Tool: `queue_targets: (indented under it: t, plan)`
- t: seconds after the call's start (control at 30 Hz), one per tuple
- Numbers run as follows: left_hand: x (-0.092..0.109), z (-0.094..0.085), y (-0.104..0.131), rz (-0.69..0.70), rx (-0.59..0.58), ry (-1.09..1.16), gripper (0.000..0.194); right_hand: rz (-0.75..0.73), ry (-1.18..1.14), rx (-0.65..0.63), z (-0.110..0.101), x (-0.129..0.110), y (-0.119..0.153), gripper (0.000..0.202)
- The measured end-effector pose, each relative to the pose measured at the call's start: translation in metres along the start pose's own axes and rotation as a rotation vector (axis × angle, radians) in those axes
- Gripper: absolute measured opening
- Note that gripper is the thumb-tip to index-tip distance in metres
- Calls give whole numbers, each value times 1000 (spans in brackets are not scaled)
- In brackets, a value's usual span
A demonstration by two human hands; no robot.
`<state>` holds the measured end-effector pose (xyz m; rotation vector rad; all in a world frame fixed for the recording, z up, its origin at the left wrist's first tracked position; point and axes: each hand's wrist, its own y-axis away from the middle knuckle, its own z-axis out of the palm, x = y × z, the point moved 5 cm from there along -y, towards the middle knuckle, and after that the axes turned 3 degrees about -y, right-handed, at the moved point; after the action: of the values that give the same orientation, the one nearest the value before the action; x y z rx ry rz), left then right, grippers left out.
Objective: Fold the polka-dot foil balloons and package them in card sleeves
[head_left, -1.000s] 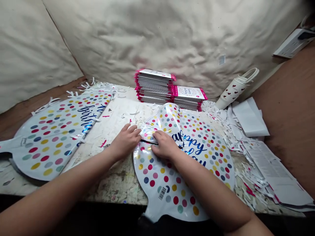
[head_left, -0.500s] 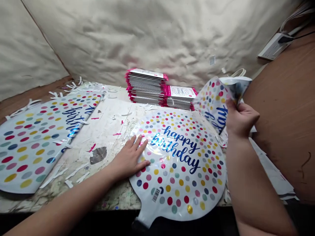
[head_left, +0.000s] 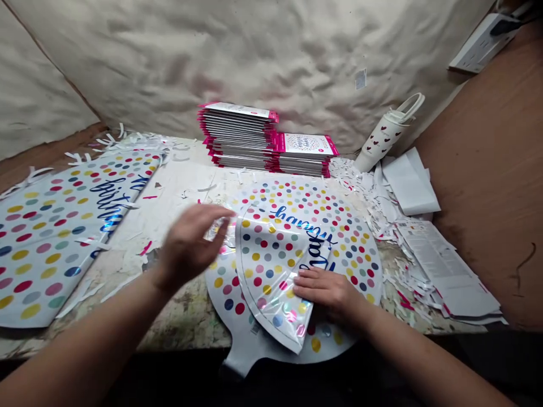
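Note:
A flat round balloon (head_left: 360,243) with colored dots lies at the table's front edge, its neck hanging over. On top of it rests a folded dotted balloon (head_left: 263,265), a curved edge at its left and blue lettering at its right. My right hand (head_left: 333,291) lies on the folded one's right side, fingers together and flat. My left hand (head_left: 195,240) is raised at the folded balloon's left edge, thumb and fingers bent but apart; a clear film shows by the fingertips. Further left lies another folded dotted balloon (head_left: 55,243).
Two stacks of pink-edged packets (head_left: 240,138) stand at the back wall. Behind at right are a white tumbler with hearts (head_left: 382,138), paper shreds (head_left: 360,183) and printed sheets (head_left: 449,271). A power strip (head_left: 483,42) hangs upper right.
My right hand has brought the folded balloon from the right down onto the round one and now lies flat on it. My left hand has lifted off the round balloon. The tumbler has come into view.

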<state>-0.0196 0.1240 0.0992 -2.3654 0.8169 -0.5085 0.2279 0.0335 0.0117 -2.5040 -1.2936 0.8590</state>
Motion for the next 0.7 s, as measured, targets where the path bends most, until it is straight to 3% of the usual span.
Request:
queue_targets:
  t: [0.07, 0.13, 0.2, 0.27, 0.4, 0.5, 0.57, 0.63, 0.7]
  plan:
    - [47, 44, -2, 325, -291, 153, 28, -16, -29, -51, 4, 2, 1, 29]
    - [84, 88, 2, 534, -537, 195, 38, -32, -22, -67, 4, 0, 1, 30]
    - [100, 123, 4, 552, -692, 185, 45, -47, 25, -62, 4, -3, 2, 31]
    - [99, 144, 3, 493, -756, 166, 52, -38, 79, -63, 5, -4, 6, 32]
    - [57, 148, -6, 359, -742, 106, 56, -3, 90, -74, 5, -3, 14, 34]
    - [10, 133, -18, 144, -664, -9, 55, 9, 57, -64, 5, 0, 17, 33]
    - [-6, 121, -25, 19, -577, -79, 56, 17, 25, -57, 5, 3, 16, 32]
    - [5, 117, -28, 55, -561, -69, 51, 15, -21, -61, 6, 6, 15, 32]
    - [38, 124, -24, 269, -660, 38, 48, 9, -70, -64, 6, 7, 14, 31]
